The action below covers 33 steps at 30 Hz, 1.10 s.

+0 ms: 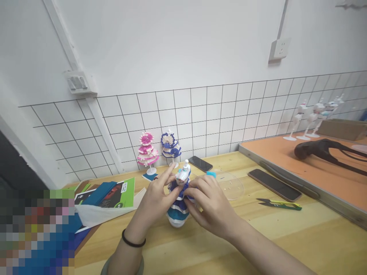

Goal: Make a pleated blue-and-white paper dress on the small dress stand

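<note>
A small dress-form figurine (pixel 178 214) in a tiered blue, white and teal skirt stands upright on the wooden table in front of me. Its white top is wrapped and ends in a knob. My left hand (pixel 155 198), with a black band at the wrist, is closed around the figurine's left side, thumb pressed to the front. From the other side, my right hand (pixel 213 204) is closed with bent fingers at the skirt's upper tiers. Those fingertips partly hide the spot they touch, so any small piece between them cannot be made out.
Behind stand a pink-dressed figurine (pixel 147 149) and a purple-dressed one (pixel 171 145). Phones (pixel 200 163) (pixel 274 185), yellow-green thread snips (pixel 279 204) and a clear round sheet (pixel 233 185) with tiny bits lie around. Papers (pixel 129 193) lie left; an orange board (pixel 315 164) is right.
</note>
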Each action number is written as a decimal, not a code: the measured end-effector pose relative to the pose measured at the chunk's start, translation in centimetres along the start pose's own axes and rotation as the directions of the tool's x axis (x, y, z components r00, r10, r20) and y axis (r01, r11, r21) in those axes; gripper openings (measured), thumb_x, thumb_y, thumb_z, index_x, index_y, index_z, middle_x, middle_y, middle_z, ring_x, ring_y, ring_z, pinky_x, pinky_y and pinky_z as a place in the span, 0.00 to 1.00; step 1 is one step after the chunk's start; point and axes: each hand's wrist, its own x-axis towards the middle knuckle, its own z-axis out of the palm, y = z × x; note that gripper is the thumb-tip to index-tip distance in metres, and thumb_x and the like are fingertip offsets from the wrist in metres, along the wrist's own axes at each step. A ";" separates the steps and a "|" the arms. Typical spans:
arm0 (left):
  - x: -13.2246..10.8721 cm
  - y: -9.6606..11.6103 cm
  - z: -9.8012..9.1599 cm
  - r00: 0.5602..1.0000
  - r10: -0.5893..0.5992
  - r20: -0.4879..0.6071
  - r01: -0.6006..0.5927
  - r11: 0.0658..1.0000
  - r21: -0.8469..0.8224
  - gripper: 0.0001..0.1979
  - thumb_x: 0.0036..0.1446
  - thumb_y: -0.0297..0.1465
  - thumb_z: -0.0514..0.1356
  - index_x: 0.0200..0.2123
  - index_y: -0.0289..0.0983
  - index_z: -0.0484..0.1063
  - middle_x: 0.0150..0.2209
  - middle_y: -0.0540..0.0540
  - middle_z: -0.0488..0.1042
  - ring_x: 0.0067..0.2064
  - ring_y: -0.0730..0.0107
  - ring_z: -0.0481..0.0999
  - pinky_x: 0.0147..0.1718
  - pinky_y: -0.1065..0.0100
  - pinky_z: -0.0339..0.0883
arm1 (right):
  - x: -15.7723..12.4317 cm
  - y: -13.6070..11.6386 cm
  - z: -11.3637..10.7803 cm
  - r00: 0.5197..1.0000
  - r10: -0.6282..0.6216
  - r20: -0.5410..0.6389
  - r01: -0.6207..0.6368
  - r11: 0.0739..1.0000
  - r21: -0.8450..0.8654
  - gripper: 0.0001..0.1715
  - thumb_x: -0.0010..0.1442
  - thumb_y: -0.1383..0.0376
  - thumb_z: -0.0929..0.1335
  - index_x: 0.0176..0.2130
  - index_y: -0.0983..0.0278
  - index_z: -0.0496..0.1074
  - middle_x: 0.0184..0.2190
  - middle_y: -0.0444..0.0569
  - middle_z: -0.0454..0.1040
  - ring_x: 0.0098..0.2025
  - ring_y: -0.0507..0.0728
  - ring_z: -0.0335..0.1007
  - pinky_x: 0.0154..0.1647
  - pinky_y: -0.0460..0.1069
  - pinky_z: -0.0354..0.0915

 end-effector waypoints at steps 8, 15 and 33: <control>0.0 0.3 -0.4 1.000 0.005 0.021 -0.004 1.000 -0.025 0.33 0.57 0.33 0.56 0.63 0.43 0.46 0.43 0.49 0.78 0.53 0.66 0.71 0.51 0.65 0.63 | -0.5 -0.4 1.0 0.992 -0.128 -0.013 0.125 0.981 -0.151 0.11 0.61 0.72 0.61 0.30 0.63 0.70 0.27 0.49 0.71 0.32 0.56 0.60 0.32 0.51 0.54; 0.0 0.2 -0.8 0.999 0.007 0.050 -0.004 0.997 -0.072 0.31 0.59 0.35 0.55 0.63 0.43 0.46 0.46 0.48 0.77 0.52 0.65 0.72 0.51 0.64 0.63 | -0.6 -0.1 0.7 0.993 -0.115 0.013 0.116 0.993 -0.034 0.08 0.57 0.73 0.62 0.34 0.63 0.70 0.31 0.50 0.70 0.33 0.57 0.60 0.34 0.53 0.56; -0.1 0.8 -0.5 1.000 0.015 0.026 -0.015 1.000 -0.007 0.31 0.57 0.33 0.57 0.63 0.42 0.49 0.44 0.50 0.78 0.50 0.65 0.74 0.50 0.65 0.63 | -0.5 -0.2 0.9 0.992 -0.122 -0.042 0.116 0.984 -0.134 0.08 0.60 0.72 0.62 0.33 0.64 0.70 0.32 0.50 0.72 0.32 0.56 0.59 0.34 0.52 0.55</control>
